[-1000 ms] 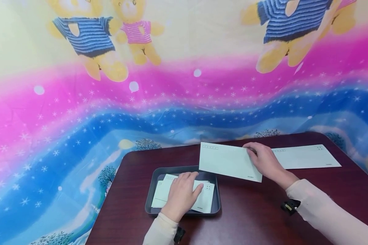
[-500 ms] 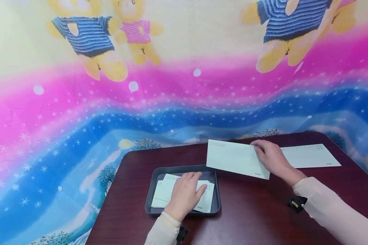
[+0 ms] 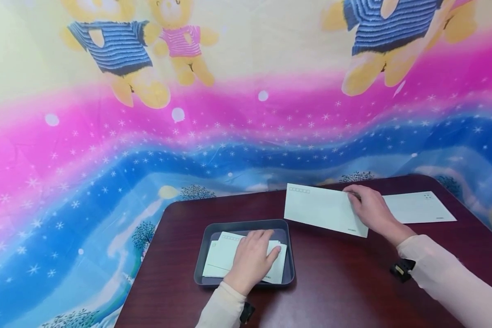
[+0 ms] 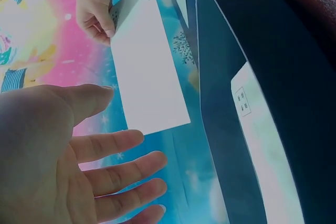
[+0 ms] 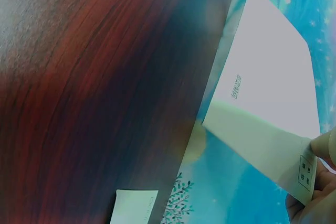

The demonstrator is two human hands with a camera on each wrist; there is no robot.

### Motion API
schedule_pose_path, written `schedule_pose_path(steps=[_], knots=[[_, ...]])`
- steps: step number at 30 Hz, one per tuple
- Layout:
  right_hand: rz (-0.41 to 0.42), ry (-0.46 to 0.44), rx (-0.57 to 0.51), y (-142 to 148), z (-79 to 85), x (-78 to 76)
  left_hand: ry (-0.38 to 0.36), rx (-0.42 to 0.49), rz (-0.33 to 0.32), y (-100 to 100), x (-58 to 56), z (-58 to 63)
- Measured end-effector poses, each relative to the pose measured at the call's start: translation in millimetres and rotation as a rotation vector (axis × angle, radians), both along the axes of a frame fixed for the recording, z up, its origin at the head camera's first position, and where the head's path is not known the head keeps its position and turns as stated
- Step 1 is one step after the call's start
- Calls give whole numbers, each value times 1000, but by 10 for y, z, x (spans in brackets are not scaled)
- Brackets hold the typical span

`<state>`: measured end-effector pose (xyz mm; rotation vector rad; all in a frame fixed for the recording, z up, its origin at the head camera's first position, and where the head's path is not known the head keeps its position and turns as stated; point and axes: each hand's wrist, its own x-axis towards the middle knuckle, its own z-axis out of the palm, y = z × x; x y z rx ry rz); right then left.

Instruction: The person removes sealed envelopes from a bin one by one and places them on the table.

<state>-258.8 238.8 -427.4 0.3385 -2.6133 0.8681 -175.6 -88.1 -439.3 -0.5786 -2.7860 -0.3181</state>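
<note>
Pinched at its upper right corner, a pale envelope (image 3: 320,207) hangs raised above the table from my right hand (image 3: 373,209). The right wrist view shows thumb and fingers on the corner of this envelope (image 5: 268,72) with the printed stamp box. My left hand (image 3: 252,259) hovers over the grey tray (image 3: 289,269), fingers spread and nothing in its grasp; the left wrist view shows the open palm beside the tray wall. Several envelopes (image 3: 219,259) lie in an uneven pile in the tray, partly hidden by this hand. Another envelope (image 3: 418,208) lies on the table behind my right hand.
The dark red wooden table (image 3: 332,282) has rounded far corners. Close behind its far edge hangs a printed cloth (image 3: 246,127) with bears and snowflakes. Black cameras are strapped to both wrists.
My right hand has moved right and slightly away with the envelope, toward the one lying on the table. My left hand has drifted a little to the right over the tray.
</note>
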Motion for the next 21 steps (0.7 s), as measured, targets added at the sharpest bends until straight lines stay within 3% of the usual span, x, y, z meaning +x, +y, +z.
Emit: schedule_pose_path(steps=[11,21], knots=[[12,-79,51,41,-112,25,28,-10,-19,54,6,-9],[18,-71,108,57,-252,-26,35,0,-33,98,7,-13]])
